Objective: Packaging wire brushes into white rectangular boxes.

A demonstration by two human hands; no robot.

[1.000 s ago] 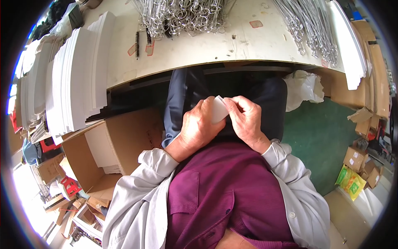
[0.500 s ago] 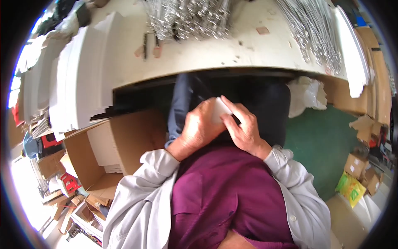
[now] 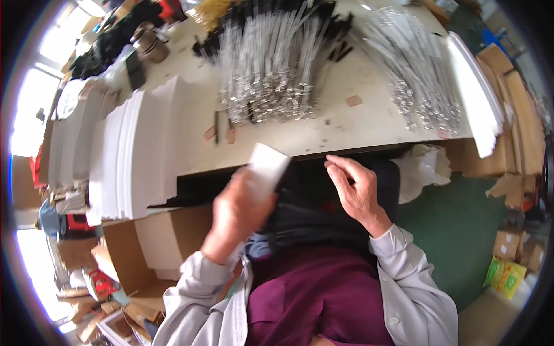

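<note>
Now your left hand point(image 3: 239, 210) alone lifts the white card point(image 3: 266, 164) toward the table's near edge point(image 3: 346, 151), your right hand point(image 3: 358, 190) having let go, open and empty.

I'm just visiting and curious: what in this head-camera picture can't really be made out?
- Left hand: motion-blurred, so its grip on the white card is unclear.
- Right hand: fingertips merge into the dark table edge; contact unclear.
- Metal pieces: too small and dense to tell apart.
- Cardboard box: contents hidden by its wall.
</note>
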